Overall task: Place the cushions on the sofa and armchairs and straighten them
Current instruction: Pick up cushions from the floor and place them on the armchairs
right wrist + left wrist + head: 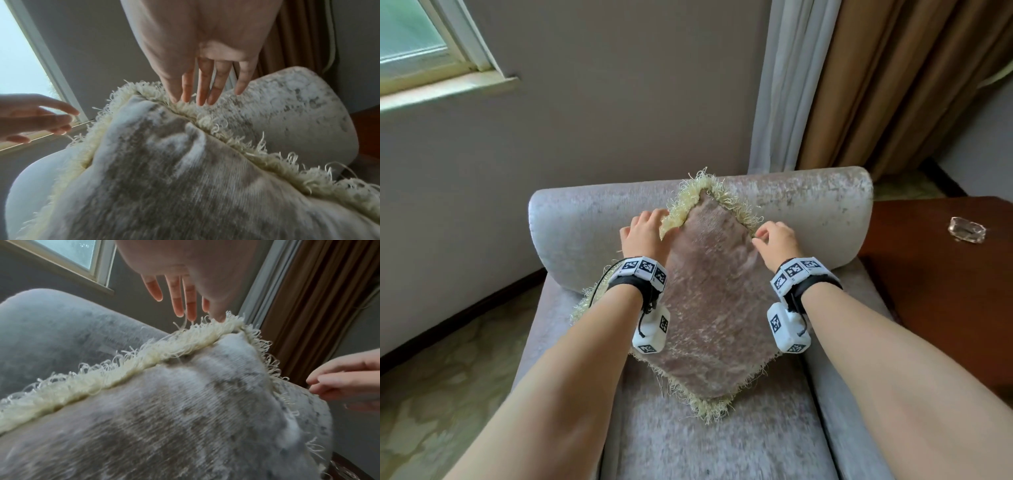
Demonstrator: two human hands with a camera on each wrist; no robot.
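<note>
Armchair (808, 205) bears cushion (715, 308); no writing.

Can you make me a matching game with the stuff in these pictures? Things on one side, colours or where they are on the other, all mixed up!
Things:
1. cushion
2. glass dish
3. curtain
4. window

Descriptions:
A. brown, hanging behind the armchair
B. top left, with a white frame
C. cream fringe, standing on one corner on the seat
D. on the dark wooden table

Pairs: 1-C, 2-D, 3-A, 4-B
</note>
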